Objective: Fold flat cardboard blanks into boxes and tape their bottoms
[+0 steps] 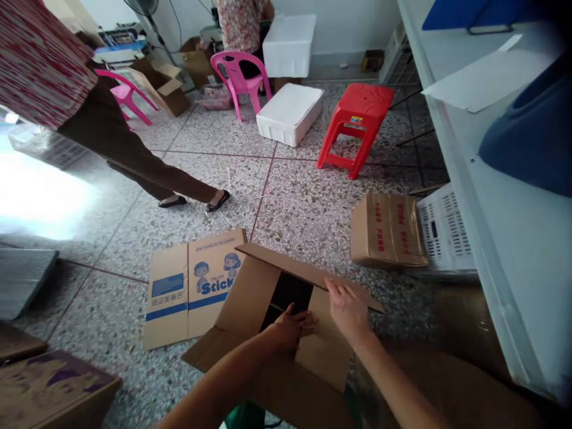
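A brown cardboard box lies in front of me with its flaps spread and a dark opening in the middle. My left hand presses on an inner flap at the edge of that opening, fingers bent over it. My right hand rests flat on the neighbouring flap, fingertips touching the far flap's edge. Neither hand lifts the box off the floor.
A flattened printed carton lies on the terrazzo floor to the left. A taped brown box and a white crate sit to the right beside a white table. A person walks at left; red stool, foam boxes, pink chairs behind.
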`<state>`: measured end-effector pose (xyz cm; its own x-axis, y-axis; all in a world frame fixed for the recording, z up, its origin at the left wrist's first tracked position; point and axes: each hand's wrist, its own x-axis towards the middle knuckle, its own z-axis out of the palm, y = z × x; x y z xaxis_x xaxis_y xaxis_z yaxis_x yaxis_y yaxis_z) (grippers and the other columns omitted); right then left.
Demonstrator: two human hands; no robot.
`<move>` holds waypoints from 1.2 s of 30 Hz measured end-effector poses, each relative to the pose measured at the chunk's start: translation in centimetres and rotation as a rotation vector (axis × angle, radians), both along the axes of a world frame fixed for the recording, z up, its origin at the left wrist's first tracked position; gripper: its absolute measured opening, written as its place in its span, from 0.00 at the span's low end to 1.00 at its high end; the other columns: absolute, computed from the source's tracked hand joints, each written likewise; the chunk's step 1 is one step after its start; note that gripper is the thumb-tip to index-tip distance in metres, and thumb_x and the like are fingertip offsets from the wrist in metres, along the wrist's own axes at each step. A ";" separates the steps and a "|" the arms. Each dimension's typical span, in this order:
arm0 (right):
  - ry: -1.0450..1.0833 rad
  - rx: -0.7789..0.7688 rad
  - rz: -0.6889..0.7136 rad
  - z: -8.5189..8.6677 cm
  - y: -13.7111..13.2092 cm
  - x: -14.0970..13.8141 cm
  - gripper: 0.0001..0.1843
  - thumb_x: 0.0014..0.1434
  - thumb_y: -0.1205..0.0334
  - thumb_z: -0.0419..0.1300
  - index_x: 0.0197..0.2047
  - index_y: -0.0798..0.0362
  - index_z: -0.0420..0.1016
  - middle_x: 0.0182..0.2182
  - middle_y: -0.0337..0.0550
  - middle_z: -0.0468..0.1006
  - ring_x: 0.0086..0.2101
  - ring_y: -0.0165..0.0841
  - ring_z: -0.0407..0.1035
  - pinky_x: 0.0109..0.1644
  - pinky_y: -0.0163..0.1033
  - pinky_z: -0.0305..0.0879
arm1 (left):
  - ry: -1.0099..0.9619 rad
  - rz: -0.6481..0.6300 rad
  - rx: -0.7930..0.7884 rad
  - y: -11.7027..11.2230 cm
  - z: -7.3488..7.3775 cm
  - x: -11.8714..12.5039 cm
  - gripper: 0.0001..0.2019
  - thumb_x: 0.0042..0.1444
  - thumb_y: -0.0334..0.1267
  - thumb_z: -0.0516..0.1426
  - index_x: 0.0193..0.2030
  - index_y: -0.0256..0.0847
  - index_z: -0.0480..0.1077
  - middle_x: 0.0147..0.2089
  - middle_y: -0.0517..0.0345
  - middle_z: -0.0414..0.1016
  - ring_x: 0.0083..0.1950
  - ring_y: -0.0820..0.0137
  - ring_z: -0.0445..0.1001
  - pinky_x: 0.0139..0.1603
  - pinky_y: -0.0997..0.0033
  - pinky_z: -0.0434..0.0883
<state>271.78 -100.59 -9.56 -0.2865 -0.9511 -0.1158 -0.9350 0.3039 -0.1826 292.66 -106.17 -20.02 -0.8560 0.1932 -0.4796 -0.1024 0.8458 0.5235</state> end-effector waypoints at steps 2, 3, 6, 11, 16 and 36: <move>-0.011 0.022 -0.003 0.1 0.3 0.1 0.21 0.63 0.70 0.47 0.56 0.55 0.71 0.47 0.48 0.79 0.46 0.40 0.71 0.50 0.43 0.62 | 0.053 0.003 -0.012 -0.1 0.9 -0.6 0.35 0.56 0.48 0.56 0.69 0.45 0.51 0.72 0.54 0.49 0.73 0.58 0.43 0.67 0.35 0.43; -0.017 0.034 -0.010 0.3 0.2 -0.2 0.20 0.64 0.69 0.47 0.56 0.54 0.71 0.46 0.48 0.79 0.45 0.40 0.71 0.50 0.43 0.63 | 0.095 -0.001 -0.017 -0.3 1.5 -1.0 0.34 0.57 0.48 0.56 0.68 0.44 0.52 0.72 0.52 0.51 0.72 0.57 0.45 0.67 0.35 0.43; -0.027 0.025 -0.028 1.1 -0.9 -2.0 0.20 0.64 0.67 0.48 0.57 0.53 0.71 0.45 0.46 0.80 0.44 0.38 0.72 0.48 0.41 0.64 | 0.218 0.111 -0.126 -2.4 3.1 -2.3 0.32 0.60 0.49 0.51 0.69 0.42 0.52 0.71 0.45 0.51 0.72 0.55 0.43 0.68 0.35 0.36; -0.038 0.007 -0.029 0.9 -2.3 -3.4 0.21 0.64 0.67 0.47 0.57 0.51 0.70 0.46 0.44 0.80 0.42 0.37 0.74 0.45 0.40 0.66 | 0.043 0.640 -0.476 -8.1 3.1 -2.1 0.38 0.59 0.52 0.50 0.72 0.40 0.42 0.74 0.42 0.34 0.73 0.47 0.29 0.64 0.28 0.30; 0.056 0.028 -0.037 -2.7 0.8 1.7 0.25 0.64 0.72 0.43 0.61 0.56 0.66 0.57 0.50 0.71 0.54 0.42 0.67 0.55 0.45 0.64 | -0.109 0.581 -0.416 -10.3 3.0 -0.9 0.32 0.60 0.52 0.48 0.68 0.38 0.56 0.70 0.40 0.53 0.72 0.46 0.44 0.66 0.33 0.38; -0.049 0.214 0.200 -7.4 1.1 3.3 0.24 0.64 0.68 0.45 0.60 0.61 0.67 0.58 0.57 0.69 0.55 0.43 0.64 0.60 0.45 0.58 | 0.374 0.256 -0.466 -5.2 14.9 13.8 0.08 0.62 0.32 0.50 0.38 0.43 0.70 0.37 0.58 0.76 0.42 0.67 0.70 0.67 0.46 0.50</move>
